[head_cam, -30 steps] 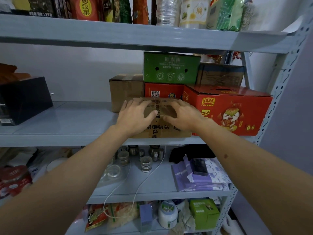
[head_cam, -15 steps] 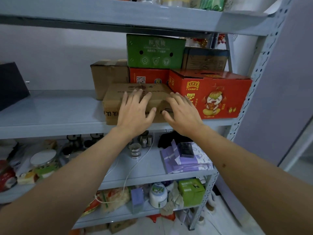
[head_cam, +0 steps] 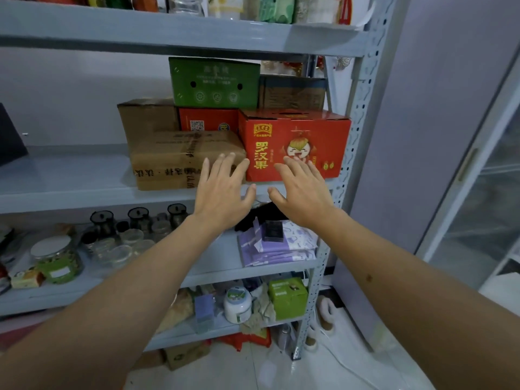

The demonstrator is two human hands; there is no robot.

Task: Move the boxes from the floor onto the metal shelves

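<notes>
— Hands?
— My left hand [head_cam: 222,190] & right hand [head_cam: 302,190] both spread flat, holding nothing, in front of the shelf edge [head_cam: 84,197].
— Box?
— Brown cardboard box [head_cam: 180,159] at 11 o'clock from my left, on the shelf, touching the red carton [head_cam: 295,144] at its 3. Green box [head_cam: 215,83] stacked behind, 12 o'clock.

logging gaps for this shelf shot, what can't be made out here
- Head view: red box behind the brown box, lower part hidden.
- Dark box, cut by left edge.
- Top-shelf goods, cut by upper edge.
- Green box print, blurred.
</notes>
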